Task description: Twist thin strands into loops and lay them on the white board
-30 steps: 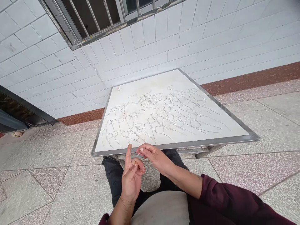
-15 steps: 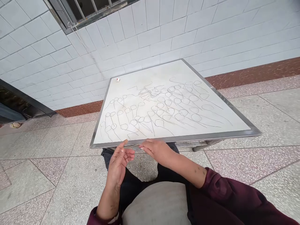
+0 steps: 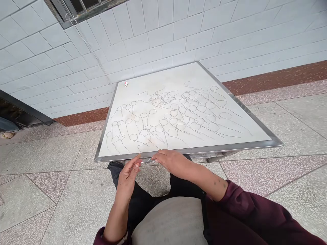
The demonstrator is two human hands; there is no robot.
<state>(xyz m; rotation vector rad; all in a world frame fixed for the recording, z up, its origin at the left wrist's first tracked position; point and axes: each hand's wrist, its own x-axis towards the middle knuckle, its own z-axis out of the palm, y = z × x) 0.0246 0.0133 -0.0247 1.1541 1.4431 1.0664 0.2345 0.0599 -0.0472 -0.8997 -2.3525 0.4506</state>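
A white table (image 3: 163, 76) with a grey metal rim carries several thin dark wires bent into loops with long tails (image 3: 173, 133). At its near edge my left hand (image 3: 129, 172) has its fingers and thumb drawn together; whatever lies between them is too small to make out. My right hand (image 3: 173, 162) is just to the right, palm down, fingertips pinched on a thin wire (image 3: 150, 159) that points toward the left hand. A gap remains between the two hands.
A small white and red object (image 3: 126, 84) lies at the table's far left corner. Behind the table stands a white tiled wall (image 3: 143, 42) with a barred window (image 3: 84, 6). A roundish tan object (image 3: 7, 135) is on the floor at the far left.
The left hand's fingers have closed from a spread pose. The wire at the right fingertips now shows more clearly. The view has shifted slightly.
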